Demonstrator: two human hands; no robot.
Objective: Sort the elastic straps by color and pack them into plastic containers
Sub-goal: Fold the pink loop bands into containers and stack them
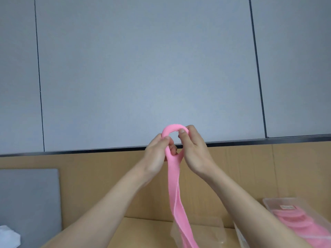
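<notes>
A long pink elastic strap [176, 194] is held up in front of me, its top curled into a small loop. My left hand [158, 154] grips the loop's left side with fingers curled round it. My right hand [193, 151] pinches the right side of the loop between thumb and fingers. The strap's two tails hang down to the bottom edge, over a clear plastic container [213, 231] on the wooden table. A second clear container [279, 203] at the lower right holds several pink straps [300, 222].
A grey panel [30, 197] lies at the lower left with something white [9, 237] on it. A wooden back board [89, 176] runs behind the table, below a grey panelled wall [143, 68].
</notes>
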